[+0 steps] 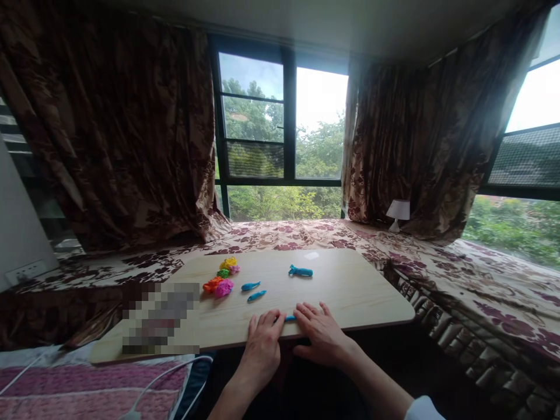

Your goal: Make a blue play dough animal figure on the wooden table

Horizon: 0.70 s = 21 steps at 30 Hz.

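Blue strip (289, 318) lies on the desk (350, 291) between the hands, kept apart: right hand (321, 333) spread flat, left hand (262, 341) curved, its grip unclear. Light, even fingertip pressure should suit it.

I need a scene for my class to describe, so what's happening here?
The person's left hand and right hand touch a thin blue strip near the table's closest edge. Two short blue pieces lie beyond, a thicker blue piece farther right, and several brightly coloured clumps to the left.
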### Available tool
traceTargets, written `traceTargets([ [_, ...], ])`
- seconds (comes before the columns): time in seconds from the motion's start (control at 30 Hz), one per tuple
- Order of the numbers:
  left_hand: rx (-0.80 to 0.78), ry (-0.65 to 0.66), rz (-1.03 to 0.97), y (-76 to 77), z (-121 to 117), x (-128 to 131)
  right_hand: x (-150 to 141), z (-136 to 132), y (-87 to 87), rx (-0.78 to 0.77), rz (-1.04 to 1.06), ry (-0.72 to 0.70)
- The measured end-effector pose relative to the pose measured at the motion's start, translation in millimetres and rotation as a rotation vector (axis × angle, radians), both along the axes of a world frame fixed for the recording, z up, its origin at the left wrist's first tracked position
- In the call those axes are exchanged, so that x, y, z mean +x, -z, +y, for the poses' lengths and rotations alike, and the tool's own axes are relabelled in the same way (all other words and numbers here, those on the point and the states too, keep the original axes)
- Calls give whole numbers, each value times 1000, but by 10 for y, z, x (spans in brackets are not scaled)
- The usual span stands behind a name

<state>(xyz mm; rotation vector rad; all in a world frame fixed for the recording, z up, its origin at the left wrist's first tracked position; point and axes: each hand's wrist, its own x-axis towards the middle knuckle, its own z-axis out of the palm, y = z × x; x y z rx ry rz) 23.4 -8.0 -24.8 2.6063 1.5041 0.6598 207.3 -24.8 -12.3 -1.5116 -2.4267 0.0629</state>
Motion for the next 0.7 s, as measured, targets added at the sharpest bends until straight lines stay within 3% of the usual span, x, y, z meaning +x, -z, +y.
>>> traceTargets([
  [0.47, 50, -17, 16, 67, -18, 6, 2, 27, 54, -11, 33, 5],
  [0.7, 20, -27, 21, 0, -93, 2, -38, -13, -8, -72, 33, 26],
])
